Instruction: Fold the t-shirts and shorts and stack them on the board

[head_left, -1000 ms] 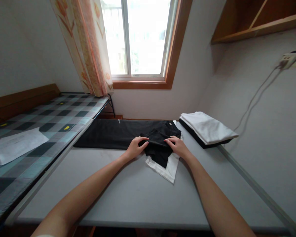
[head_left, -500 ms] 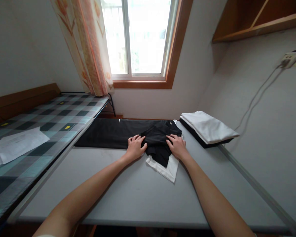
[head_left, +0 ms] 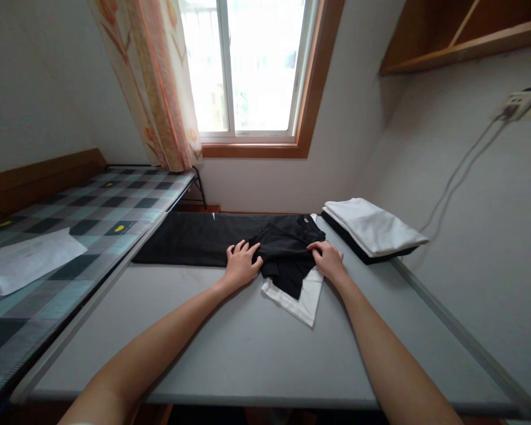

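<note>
Long, folded black trousers (head_left: 194, 239) lie across the table, waist end at the right with a small light label. From beneath their near right part, a white cloth corner (head_left: 308, 298) sticks out, with a black flap of fabric over it. My left hand (head_left: 243, 264) rests on the near edge of the trousers, its fingers spread and lying on the fabric. At the waist end, my right hand (head_left: 330, 260) has its fingers drawn together on the trousers' edge, thumb side towards the left hand. The fabric under the right palm is hidden.
A folded white garment (head_left: 371, 227) lies on a black one (head_left: 358, 245) at the table's right edge. The grey table (head_left: 230, 354) borders a checked mattress (head_left: 128, 195) with white paper (head_left: 35, 260) on the left. A cable (head_left: 455, 171) hangs on the right wall.
My right hand has shifted slightly right along the trousers, and its fingers have gone from spread to drawn together. My left hand stays almost where it was.
</note>
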Motion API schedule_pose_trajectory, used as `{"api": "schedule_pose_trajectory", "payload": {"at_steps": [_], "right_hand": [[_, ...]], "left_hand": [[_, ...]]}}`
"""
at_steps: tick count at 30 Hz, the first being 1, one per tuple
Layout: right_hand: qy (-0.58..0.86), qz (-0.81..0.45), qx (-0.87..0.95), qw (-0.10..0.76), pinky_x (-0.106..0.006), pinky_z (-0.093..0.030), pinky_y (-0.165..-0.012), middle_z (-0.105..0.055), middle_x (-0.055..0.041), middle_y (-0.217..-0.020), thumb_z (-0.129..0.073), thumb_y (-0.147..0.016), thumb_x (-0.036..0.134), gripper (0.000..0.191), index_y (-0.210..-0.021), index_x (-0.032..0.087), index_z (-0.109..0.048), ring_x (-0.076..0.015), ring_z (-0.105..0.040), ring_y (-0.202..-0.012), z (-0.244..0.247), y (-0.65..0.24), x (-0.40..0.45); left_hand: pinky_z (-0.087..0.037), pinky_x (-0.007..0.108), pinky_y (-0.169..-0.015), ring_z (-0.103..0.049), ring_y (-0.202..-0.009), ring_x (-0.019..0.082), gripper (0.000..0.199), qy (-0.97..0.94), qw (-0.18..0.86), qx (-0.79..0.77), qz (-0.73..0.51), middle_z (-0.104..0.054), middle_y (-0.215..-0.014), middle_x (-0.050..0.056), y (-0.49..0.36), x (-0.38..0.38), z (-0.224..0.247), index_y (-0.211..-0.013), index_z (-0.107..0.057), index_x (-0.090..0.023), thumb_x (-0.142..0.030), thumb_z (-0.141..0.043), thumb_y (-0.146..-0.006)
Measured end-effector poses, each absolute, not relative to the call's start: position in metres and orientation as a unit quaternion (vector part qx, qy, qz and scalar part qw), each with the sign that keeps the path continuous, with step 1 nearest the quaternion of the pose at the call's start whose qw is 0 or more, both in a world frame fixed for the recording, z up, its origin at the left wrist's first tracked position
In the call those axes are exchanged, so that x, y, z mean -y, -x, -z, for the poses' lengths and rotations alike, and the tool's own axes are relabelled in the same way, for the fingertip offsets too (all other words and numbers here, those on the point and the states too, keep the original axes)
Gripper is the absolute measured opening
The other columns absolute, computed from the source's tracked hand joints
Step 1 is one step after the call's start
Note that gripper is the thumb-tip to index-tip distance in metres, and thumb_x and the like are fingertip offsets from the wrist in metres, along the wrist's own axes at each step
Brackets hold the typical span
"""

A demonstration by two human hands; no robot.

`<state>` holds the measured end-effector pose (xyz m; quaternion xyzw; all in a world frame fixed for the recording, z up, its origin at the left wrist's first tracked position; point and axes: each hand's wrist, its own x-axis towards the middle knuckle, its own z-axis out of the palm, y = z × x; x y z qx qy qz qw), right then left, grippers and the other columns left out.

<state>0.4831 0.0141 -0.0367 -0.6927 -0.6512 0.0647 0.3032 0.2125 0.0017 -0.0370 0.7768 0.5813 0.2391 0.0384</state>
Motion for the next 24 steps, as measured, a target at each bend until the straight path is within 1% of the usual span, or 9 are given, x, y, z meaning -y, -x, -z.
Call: {"api": "schedule_pose_trajectory", "payload": {"at_steps": [5,8,10,13,16,18,20,22,24], "right_hand": [[0.711,-0.069,0.615,0.333,-0.042,-0.042,-0.090,-0.071,-0.0044,-0.098,-0.047,-0.080,0.023,0.028,-0.087,0.026,-0.074,-0.0246,-0.061,-0.097,0.044,-0.485,-0.020],[0.695,-0.074,0.621,0.355,-0.041,-0.044,-0.091,-0.071,-0.0052,-0.103,-0.046,-0.080,0.022,0.032,-0.092,0.026,-0.075,-0.0241,-0.061,-0.099,0.049,-0.486,-0.023],[0.690,-0.075,0.630,0.349,-0.041,-0.044,-0.092,-0.070,-0.0063,-0.108,-0.045,-0.081,0.021,0.034,-0.096,0.026,-0.075,-0.0246,-0.060,-0.102,0.050,-0.485,-0.024],[0.700,-0.069,0.632,0.326,-0.043,-0.044,-0.093,-0.067,-0.0076,-0.112,-0.046,-0.083,0.024,0.034,-0.102,0.025,-0.074,-0.0267,-0.058,-0.105,0.049,-0.481,-0.022],[0.707,-0.051,0.630,0.317,-0.046,-0.043,-0.093,-0.064,-0.0104,-0.113,-0.048,-0.084,0.027,0.033,-0.104,0.022,-0.073,-0.0289,-0.057,-0.105,0.046,-0.477,-0.018],[0.704,-0.040,0.632,0.322,-0.046,-0.043,-0.092,-0.063,-0.0118,-0.114,-0.048,-0.084,0.028,0.034,-0.106,0.021,-0.073,-0.0292,-0.056,-0.105,0.045,-0.475,-0.017],[0.702,-0.039,0.629,0.332,-0.046,-0.043,-0.091,-0.062,-0.0116,-0.114,-0.048,-0.084,0.028,0.035,-0.109,0.022,-0.072,-0.0284,-0.057,-0.104,0.045,-0.474,-0.017],[0.709,-0.048,0.613,0.346,-0.045,-0.043,-0.091,-0.065,-0.0103,-0.110,-0.047,-0.085,0.028,0.037,-0.113,0.024,-0.070,-0.0274,-0.058,-0.103,0.044,-0.475,-0.018],[0.718,-0.069,0.591,0.360,-0.045,-0.043,-0.090,-0.069,-0.0080,-0.102,-0.048,-0.084,0.029,0.038,-0.115,0.026,-0.069,-0.0271,-0.060,-0.100,0.044,-0.478,-0.020]], "left_hand": [[-0.020,0.055,-0.112,-0.039,-0.135,0.030,0.048,-0.776,0.029,-0.589,-0.225,-0.059,-0.135,0.011,-0.213,-0.003,0.041,-0.135,-0.054,-0.023,-0.040,-0.045,-0.091],[-0.018,0.055,-0.114,-0.038,-0.136,0.030,0.050,-0.767,0.023,-0.599,-0.228,-0.058,-0.136,0.012,-0.213,-0.005,0.042,-0.137,-0.052,-0.023,-0.040,-0.045,-0.090],[-0.018,0.055,-0.114,-0.038,-0.136,0.030,0.051,-0.765,0.022,-0.603,-0.226,-0.055,-0.139,0.012,-0.213,-0.004,0.042,-0.139,-0.050,-0.022,-0.040,-0.045,-0.091],[-0.019,0.056,-0.114,-0.034,-0.138,0.033,0.054,-0.761,0.007,-0.606,-0.232,-0.046,-0.146,0.014,-0.212,-0.001,0.038,-0.140,-0.048,-0.019,-0.042,-0.046,-0.091],[-0.019,0.057,-0.113,-0.028,-0.140,0.035,0.053,-0.781,-0.036,-0.566,-0.261,-0.042,-0.149,0.012,-0.211,0.005,0.032,-0.140,-0.049,-0.021,-0.043,-0.048,-0.091],[-0.018,0.055,-0.114,-0.031,-0.138,0.031,0.045,-0.823,-0.057,-0.499,-0.267,-0.047,-0.146,0.009,-0.211,0.009,0.028,-0.135,-0.054,-0.026,-0.038,-0.052,-0.091],[-0.021,0.051,-0.112,-0.039,-0.132,0.028,0.035,-0.855,-0.062,-0.444,-0.262,-0.056,-0.137,0.007,-0.210,0.011,0.027,-0.125,-0.061,-0.028,-0.032,-0.053,-0.092],[-0.027,0.049,-0.106,-0.049,-0.120,0.025,0.028,-0.863,-0.058,-0.431,-0.258,-0.063,-0.126,0.006,-0.209,0.010,0.028,-0.116,-0.067,-0.028,-0.028,-0.050,-0.093],[-0.031,0.046,-0.100,-0.054,-0.108,0.023,0.027,-0.860,-0.055,-0.438,-0.254,-0.067,-0.115,0.006,-0.209,0.008,0.031,-0.110,-0.069,-0.027,-0.028,-0.047,-0.095]]}}
